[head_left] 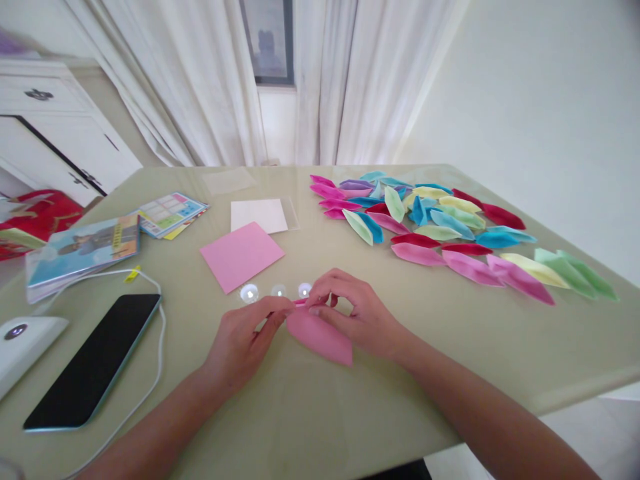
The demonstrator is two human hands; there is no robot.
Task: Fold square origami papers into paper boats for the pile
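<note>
Between my hands is a partly folded piece of pink paper (323, 337), its upper edge turned over. My left hand (250, 333) pinches the upper left end with thumb and forefinger. My right hand (357, 313) has its fingertips closed on the upper edge, a little to the right. The lower right part of the paper hangs free below my fingers. Just beyond my left hand lies a flat stack of pink paper (243, 257). Folded paper pieces in many colours (425, 210) spread over the right far side of the table.
A black-screened phone (95, 363) lies at the left, with a white cable (161, 347) curving round it. Behind it are a booklet (85, 250) and colourful cards (173, 213). White paper (259, 215) lies beyond the pink stack. A white device (27, 343) sits at the left edge.
</note>
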